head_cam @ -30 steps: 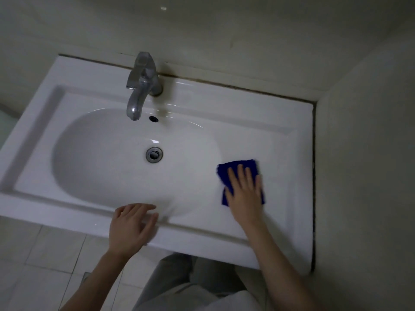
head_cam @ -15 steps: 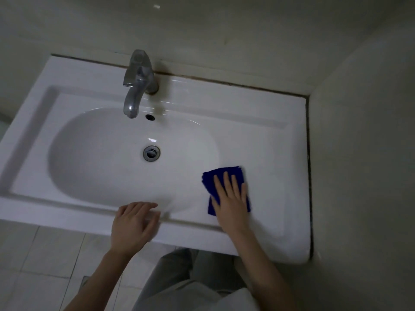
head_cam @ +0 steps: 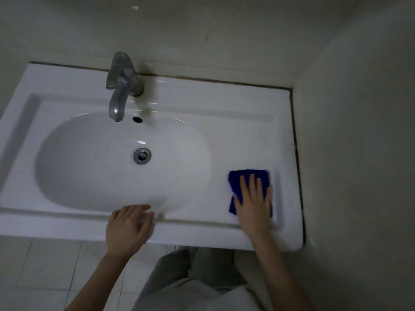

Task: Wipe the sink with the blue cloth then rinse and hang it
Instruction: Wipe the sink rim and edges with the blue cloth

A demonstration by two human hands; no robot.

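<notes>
Blue cloth (head_cam: 248, 177) lay folded on sink (head_cam: 224, 104) deck right of basin, right hand (head_cam: 253, 204) pressing it flat, fingers straight. Left hand (head_cam: 128, 227) rested loose on front rim. Probably soft, light; pinch an edge.

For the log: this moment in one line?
step wipe | right hand pressing blue cloth, sink right ledge | left hand on front rim

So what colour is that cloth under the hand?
Deep blue: the cloth under the right hand, seen in the head view.
</notes>
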